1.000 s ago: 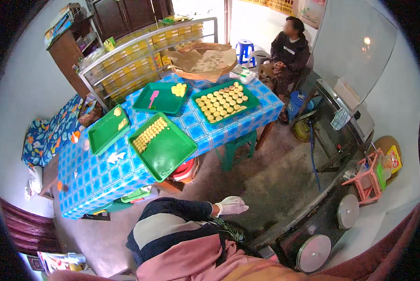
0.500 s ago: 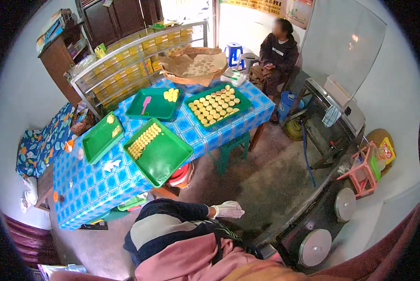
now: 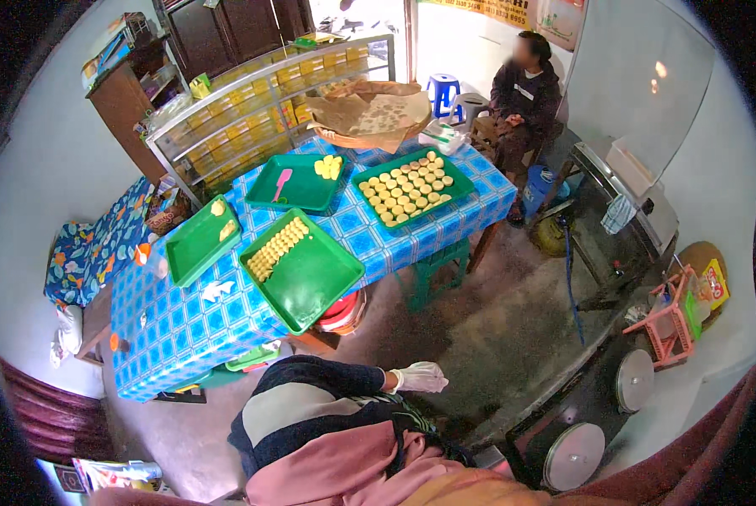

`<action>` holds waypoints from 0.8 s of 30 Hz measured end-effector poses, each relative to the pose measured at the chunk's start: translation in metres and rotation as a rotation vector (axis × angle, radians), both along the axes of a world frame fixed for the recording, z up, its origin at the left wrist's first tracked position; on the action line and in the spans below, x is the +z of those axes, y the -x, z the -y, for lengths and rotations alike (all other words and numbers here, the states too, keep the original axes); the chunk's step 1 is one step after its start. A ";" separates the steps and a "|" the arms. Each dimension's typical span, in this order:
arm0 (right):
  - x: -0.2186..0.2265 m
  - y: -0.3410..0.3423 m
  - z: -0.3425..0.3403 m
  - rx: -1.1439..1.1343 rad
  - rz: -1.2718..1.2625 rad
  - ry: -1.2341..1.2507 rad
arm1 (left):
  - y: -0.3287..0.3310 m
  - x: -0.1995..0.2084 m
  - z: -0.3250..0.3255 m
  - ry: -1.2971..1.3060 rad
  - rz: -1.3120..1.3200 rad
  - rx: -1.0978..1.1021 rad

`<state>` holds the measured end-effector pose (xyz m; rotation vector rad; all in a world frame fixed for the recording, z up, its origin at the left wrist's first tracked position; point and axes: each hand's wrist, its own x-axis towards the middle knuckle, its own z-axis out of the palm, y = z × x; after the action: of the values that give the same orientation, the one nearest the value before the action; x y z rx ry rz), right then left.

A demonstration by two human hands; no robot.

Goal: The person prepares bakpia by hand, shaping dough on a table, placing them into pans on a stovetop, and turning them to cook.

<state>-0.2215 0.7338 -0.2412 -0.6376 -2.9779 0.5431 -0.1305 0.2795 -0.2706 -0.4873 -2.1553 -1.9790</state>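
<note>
Head view showed the gloved left hand (image 3: 420,378) nearer than the part-filled green tray (image 3: 317,287); fingers open or closed, I couldn't tell.

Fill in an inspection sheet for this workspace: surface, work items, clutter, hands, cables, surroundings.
Surface: blue checked cloth, bearing four green trays.
Work items: right tray, rows of round pieces; front tray, small pieces at its far-left side; back tray, pink spatula and yellow pieces; left tray, a few pale lumps.
Clutter: crumpled white item on the cloth.
Hands: left hand white-gloved, touching no tray; whether it holds anything is unclear. Right hand not in view.
Cables: blue hose or cord hanging at right.
Surroundings: seated person, blue stool, pink rack, two round lids.
</note>
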 end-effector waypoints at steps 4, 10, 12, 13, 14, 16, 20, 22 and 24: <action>-0.001 -0.022 -0.012 -0.030 -0.004 -0.019 | -0.013 0.018 -0.003 -0.097 -0.015 0.030; 0.004 -0.127 -0.081 -0.219 0.030 -0.079 | 0.003 0.060 0.005 0.441 0.327 -0.070; 0.020 -0.200 -0.108 -0.357 0.054 -0.135 | 0.016 0.076 -0.002 0.251 0.441 -0.129; 0.021 -0.228 -0.114 -0.403 0.071 -0.171 | 0.021 0.075 0.000 0.175 0.452 -0.157; 0.018 -0.223 -0.110 -0.396 0.088 -0.203 | 0.019 0.084 0.009 -0.118 0.468 -0.165; 0.032 -0.264 -0.124 -0.510 0.125 -0.325 | 0.035 0.092 0.000 0.004 0.460 -0.257; 0.039 -0.268 -0.140 -0.806 0.009 -0.255 | 0.023 0.086 -0.031 -0.179 0.919 -0.251; 0.043 -0.249 -0.125 -0.811 0.032 -0.185 | 0.023 0.073 -0.037 -0.114 0.945 -0.249; 0.046 -0.219 -0.114 -0.723 -0.002 -0.127 | 0.026 0.079 -0.035 -0.037 1.053 -0.228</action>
<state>-0.0020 0.8478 -0.1951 -1.5710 -2.4750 0.2829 -0.1568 0.3146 -0.1917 0.4794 -2.6345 -2.7964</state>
